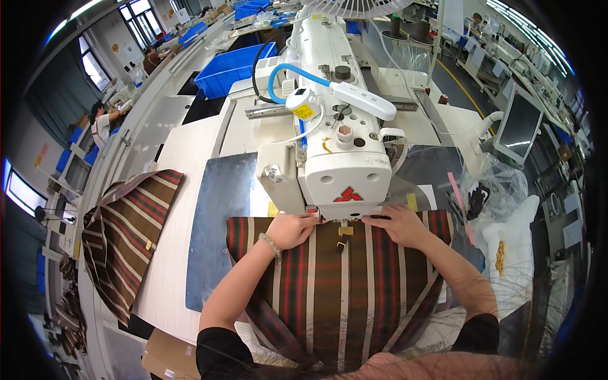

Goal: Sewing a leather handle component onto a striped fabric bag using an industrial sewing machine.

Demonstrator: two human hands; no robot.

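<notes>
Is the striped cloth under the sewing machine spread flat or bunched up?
Spread flat: the striped cloth lies smooth, its stripes straight, both hands pressing it.

there is one view, from a wide fisheye camera worn on the person's head, looking steeply down and forward over the white table [183, 158]. it sits close: both forearms enter from the lower edge, and the left hand [290, 230] and right hand [400, 223] lie near the picture's middle on the striped fabric [342, 285]. the white sewing machine [335, 145] rises just beyond them, its top end-on toward the lens. straight edges bow toward the dark round rim. to the left the table's edge curves away past other work stations; to the right a monitor [519, 123] and an aisle show small and far off.
</notes>
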